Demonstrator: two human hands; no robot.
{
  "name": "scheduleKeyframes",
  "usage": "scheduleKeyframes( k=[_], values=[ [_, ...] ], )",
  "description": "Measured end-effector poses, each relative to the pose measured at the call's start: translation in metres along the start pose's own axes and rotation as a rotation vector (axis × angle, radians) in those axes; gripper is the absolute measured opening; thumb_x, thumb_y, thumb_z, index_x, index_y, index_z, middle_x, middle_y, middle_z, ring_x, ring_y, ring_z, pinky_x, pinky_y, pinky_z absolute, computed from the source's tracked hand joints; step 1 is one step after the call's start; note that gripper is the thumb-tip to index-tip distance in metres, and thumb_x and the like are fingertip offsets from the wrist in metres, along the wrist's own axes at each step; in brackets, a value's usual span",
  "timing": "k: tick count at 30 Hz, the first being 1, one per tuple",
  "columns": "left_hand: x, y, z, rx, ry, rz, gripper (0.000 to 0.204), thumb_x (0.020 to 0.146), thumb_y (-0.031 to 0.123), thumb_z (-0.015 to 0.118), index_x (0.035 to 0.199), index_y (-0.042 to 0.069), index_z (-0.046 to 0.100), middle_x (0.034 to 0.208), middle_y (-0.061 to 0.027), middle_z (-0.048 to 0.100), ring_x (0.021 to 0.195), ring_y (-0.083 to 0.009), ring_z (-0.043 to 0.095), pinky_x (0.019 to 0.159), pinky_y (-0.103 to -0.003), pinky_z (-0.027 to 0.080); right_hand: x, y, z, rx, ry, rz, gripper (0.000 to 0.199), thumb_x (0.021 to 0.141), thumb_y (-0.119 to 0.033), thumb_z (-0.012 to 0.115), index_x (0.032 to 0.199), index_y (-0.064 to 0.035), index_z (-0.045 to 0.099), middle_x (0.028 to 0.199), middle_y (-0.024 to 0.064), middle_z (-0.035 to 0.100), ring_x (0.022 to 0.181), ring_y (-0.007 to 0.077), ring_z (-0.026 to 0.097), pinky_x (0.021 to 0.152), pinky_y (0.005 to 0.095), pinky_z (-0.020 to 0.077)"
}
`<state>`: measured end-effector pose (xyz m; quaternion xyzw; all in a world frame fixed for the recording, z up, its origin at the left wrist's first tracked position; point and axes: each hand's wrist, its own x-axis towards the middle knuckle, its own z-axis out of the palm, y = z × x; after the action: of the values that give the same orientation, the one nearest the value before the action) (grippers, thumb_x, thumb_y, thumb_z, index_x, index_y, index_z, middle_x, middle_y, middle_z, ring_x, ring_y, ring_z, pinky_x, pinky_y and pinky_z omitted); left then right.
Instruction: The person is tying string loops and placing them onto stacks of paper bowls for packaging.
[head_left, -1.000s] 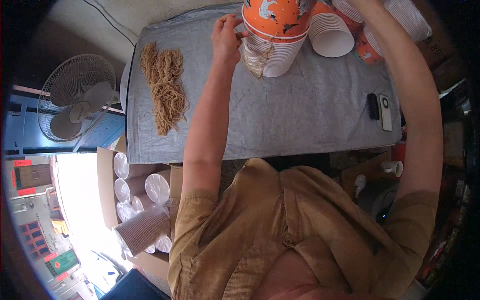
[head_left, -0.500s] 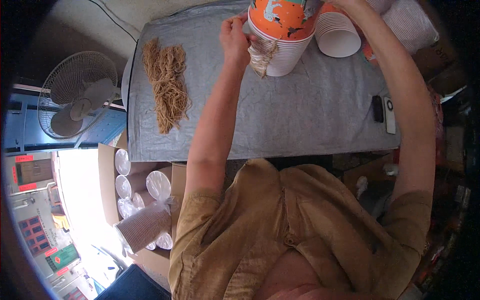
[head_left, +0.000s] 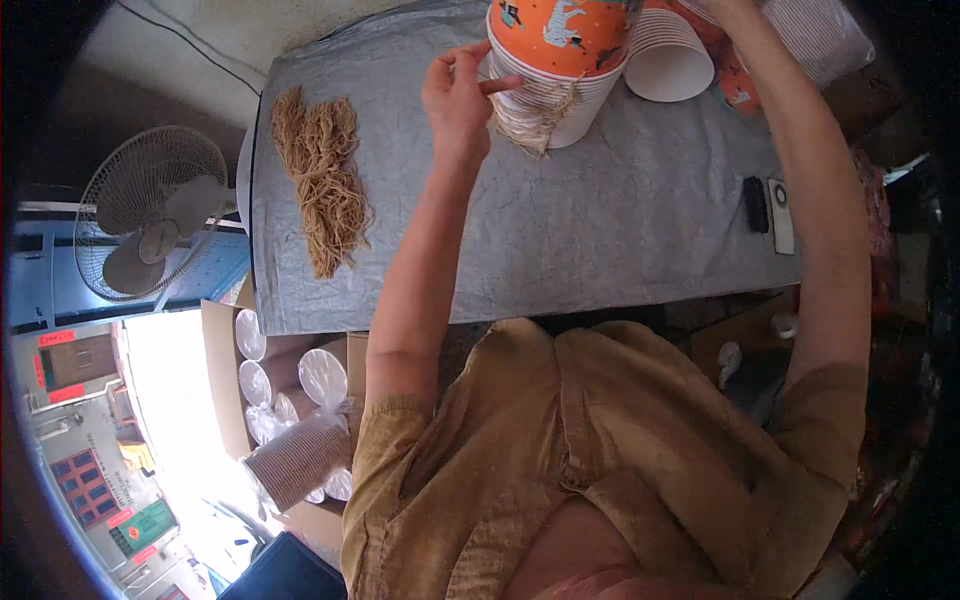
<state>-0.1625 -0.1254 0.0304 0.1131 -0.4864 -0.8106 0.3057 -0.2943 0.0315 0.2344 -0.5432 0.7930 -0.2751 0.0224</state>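
Observation:
At the top of the table stands a stack of white paper tubs [head_left: 578,118], the uppermost an orange printed paper tub [head_left: 565,40]. A few tan twine strands [head_left: 532,122] hang over the stack's left side. My left hand [head_left: 458,108] is beside that side, its index finger by the tub's rim and its thumb stretched over the rims, apart from each other; no held thing shows. My right hand [head_left: 728,8] reaches past the stack to the top edge, its fingers cut off from view. Farther left lies a bundle of tan twine [head_left: 322,190].
Another stack of white tubs [head_left: 672,65] lies tipped to the right, near bagged tubs [head_left: 815,45]. A black object [head_left: 755,205] and a white device [head_left: 781,217] lie on the grey-covered table [head_left: 590,240]. A fan [head_left: 150,215] stands left; below, a carton [head_left: 228,375] holds wrapped cup stacks.
My left hand has shifted slightly left, and its thumb and index finger have spread from the tub's rim. My right hand has moved a little to the right. The whole view has tilted slightly.

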Motion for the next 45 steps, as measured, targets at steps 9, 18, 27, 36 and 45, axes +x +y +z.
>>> scheduleKeyframes(
  k=[9,18,27,36,45],
  values=[
    [0.04,-0.003,-0.011,-0.251,-0.042,-0.249,0.024,0.1,0.02,0.048,0.112,-0.001,0.048,0.12,-0.015,0.064,0.072,-0.0205,0.07,0.041,-0.018,0.033,-0.003,0.017,0.004,-0.086,0.042,0.018,0.097,0.067,-0.053,0.078,0.14,0.0013,0.044,0.144,0.0235,0.04,0.135,0.0354,0.039,0.111,0.0418,0.0348],
    [0.068,0.009,0.001,-0.027,-0.283,-0.215,0.041,0.091,0.029,0.07,0.128,0.013,0.062,0.1,0.0027,0.071,0.051,-0.0009,0.034,0.044,-0.02,0.024,-0.003,0.019,-0.01,-0.096,0.024,-0.082,0.092,0.065,-0.047,0.081,0.135,0.0027,0.048,0.135,0.0236,0.05,0.129,0.0338,0.047,0.107,0.0392,0.0404],
    [0.071,-0.002,-0.001,0.264,-0.196,-0.084,0.031,0.093,0.024,0.067,0.122,0.012,0.068,0.081,0.009,0.066,0.05,0.0003,0.032,0.045,-0.019,0.025,-0.024,-0.005,-0.015,-0.058,0.036,-0.017,0.092,0.064,-0.044,0.084,0.137,-0.0002,0.047,0.137,0.0229,0.048,0.129,0.0344,0.046,0.107,0.0425,0.0387],
    [0.008,-0.014,0.0,0.519,-0.032,-0.005,0.05,0.095,0.035,0.062,0.133,0.003,0.056,0.117,-0.0091,0.066,0.083,-0.0125,0.064,0.063,-0.027,0.049,-0.129,0.095,0.117,0.238,0.634,0.285,0.095,0.084,-0.053,0.064,0.151,0.0015,0.023,0.15,0.0207,0.036,0.139,0.0284,0.036,0.114,0.0374,0.0283],
    [-0.043,-0.114,-0.011,0.799,-0.033,0.302,0.094,0.081,0.025,0.078,0.15,-0.002,0.02,0.14,-0.0253,0.043,0.112,-0.0338,0.058,0.096,-0.041,0.048,-0.132,0.116,0.269,0.995,0.442,0.512,0.079,0.097,-0.051,0.047,0.154,-0.0061,0.016,0.156,0.0159,0.026,0.139,0.0283,0.034,0.111,0.042,0.0322]
  ],
)
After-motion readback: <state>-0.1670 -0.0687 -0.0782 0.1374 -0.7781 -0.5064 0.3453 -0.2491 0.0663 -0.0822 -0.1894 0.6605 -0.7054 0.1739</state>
